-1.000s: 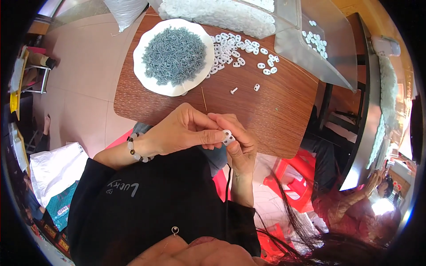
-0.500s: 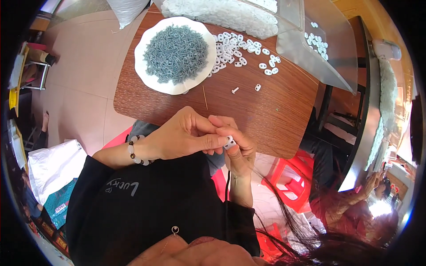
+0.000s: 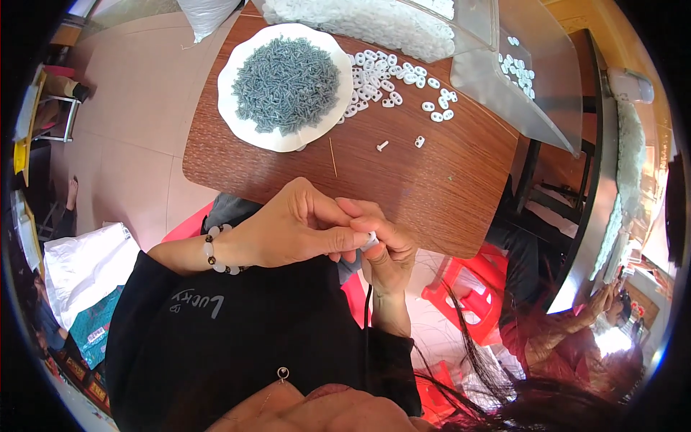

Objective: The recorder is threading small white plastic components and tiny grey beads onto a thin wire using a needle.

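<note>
In front of my chest, my left hand (image 3: 299, 234) and my right hand (image 3: 392, 252) meet over a small white plastic piece (image 3: 371, 241). My left thumb and fingertips close on it from one side, and my right thumb and index finger pinch it from the other. Most of the piece is covered by my fingers. On the table beyond lie a single white two-hole piece (image 3: 419, 142), a small white pin-shaped part (image 3: 382, 145) and a thin stick (image 3: 332, 157). Grey screws (image 3: 288, 83) fill a white scalloped plate (image 3: 227, 108) at the table's far left.
Several loose white two-hole pieces (image 3: 374, 75) are spread right of the plate. Behind them stands a clear bin (image 3: 484, 21) of white parts, with a sloping translucent panel (image 3: 489, 93) beside it. A red stool (image 3: 471, 299) and another person's arm (image 3: 568, 331) show at right.
Between my fingers the white piece has turned, so its two holes, visible before, are now hidden. My hands have otherwise barely shifted.
</note>
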`<state>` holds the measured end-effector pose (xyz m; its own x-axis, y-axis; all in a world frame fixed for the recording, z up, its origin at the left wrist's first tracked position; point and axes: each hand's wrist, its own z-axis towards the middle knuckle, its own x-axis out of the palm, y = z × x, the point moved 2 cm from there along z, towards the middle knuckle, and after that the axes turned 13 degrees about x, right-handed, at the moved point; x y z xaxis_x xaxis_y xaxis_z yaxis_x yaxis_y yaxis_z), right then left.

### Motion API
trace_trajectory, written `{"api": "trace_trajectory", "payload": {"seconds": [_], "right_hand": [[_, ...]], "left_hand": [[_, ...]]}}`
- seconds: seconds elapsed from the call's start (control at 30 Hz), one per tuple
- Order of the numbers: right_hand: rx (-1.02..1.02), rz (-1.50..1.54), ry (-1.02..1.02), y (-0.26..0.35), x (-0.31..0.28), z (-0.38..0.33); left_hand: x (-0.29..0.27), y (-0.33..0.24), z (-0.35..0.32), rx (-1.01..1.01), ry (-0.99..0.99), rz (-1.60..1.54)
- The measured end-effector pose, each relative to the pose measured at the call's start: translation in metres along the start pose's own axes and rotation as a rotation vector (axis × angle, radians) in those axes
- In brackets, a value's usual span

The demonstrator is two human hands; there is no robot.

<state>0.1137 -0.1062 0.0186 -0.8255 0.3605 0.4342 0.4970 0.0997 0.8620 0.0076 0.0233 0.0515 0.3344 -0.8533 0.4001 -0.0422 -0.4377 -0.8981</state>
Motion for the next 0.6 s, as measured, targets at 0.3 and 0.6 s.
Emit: {"api": "trace_trajectory", "payload": {"seconds": [0.3, 0.6], "right_hand": [[-0.071, -0.042, -0.008, -0.0009, 0.0019, -0.0013], [-0.092, 0.002, -0.039, -0.0023, 0.0089, -0.005]], "left_hand": [[0.004, -0.0049, -0.0032, -0.022, -0.018, -0.046], [0.0081, -0.0094, -0.0048, 0.011, -0.02, -0.074]]}}
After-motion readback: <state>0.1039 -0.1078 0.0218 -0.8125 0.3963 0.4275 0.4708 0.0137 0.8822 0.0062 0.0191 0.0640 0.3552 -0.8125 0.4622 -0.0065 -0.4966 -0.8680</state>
